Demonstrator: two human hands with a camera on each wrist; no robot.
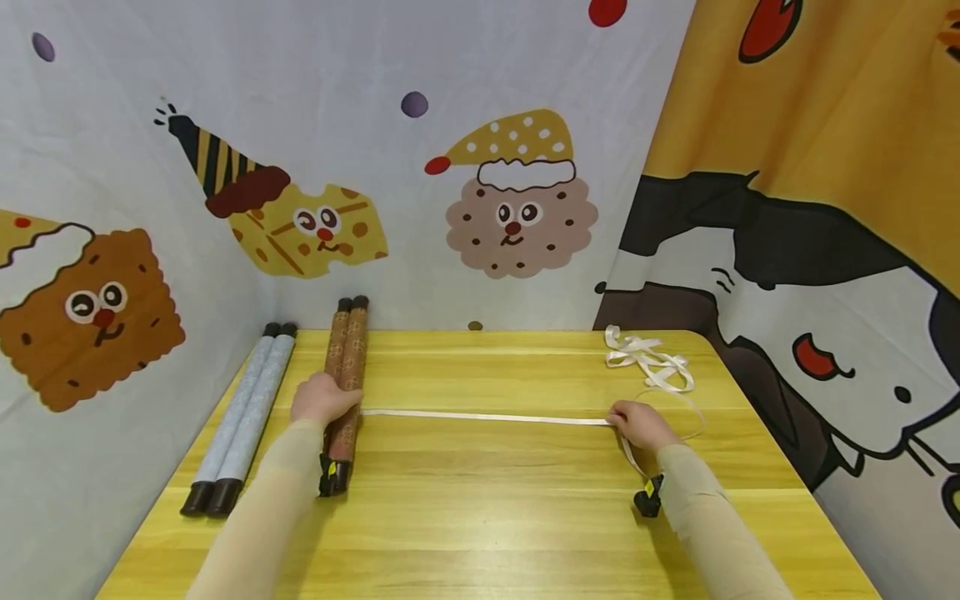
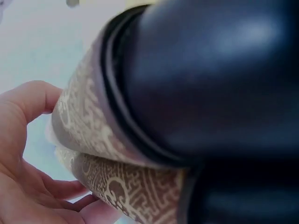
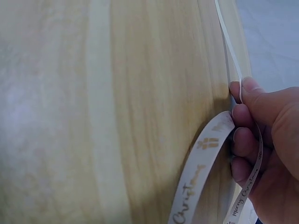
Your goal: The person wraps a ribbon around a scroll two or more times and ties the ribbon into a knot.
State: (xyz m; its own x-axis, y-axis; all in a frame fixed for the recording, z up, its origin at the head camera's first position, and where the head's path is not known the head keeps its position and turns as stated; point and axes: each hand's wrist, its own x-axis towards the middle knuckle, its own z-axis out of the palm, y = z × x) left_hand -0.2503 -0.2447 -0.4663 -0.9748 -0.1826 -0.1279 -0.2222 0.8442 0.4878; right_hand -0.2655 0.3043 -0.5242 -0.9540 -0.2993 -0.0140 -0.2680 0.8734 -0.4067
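My left hand grips a pair of brown patterned scrolls lying side by side at the left of the table. In the left wrist view, thumb and fingers reach around the patterned rolls, whose dark, shiny end knobs fill the right side. A narrow white ribbon stretches taut from the scrolls to my right hand, which pinches it between thumb and fingers. Gold "Merry Christmas" lettering shows on the ribbon in the right wrist view. How the ribbon meets the scrolls is hidden.
Two pale blue scrolls with dark ends lie at the table's left edge. Loose ribbon loops lie at the back right. Printed cartoon cloth hangs behind the wooden table and along its sides.
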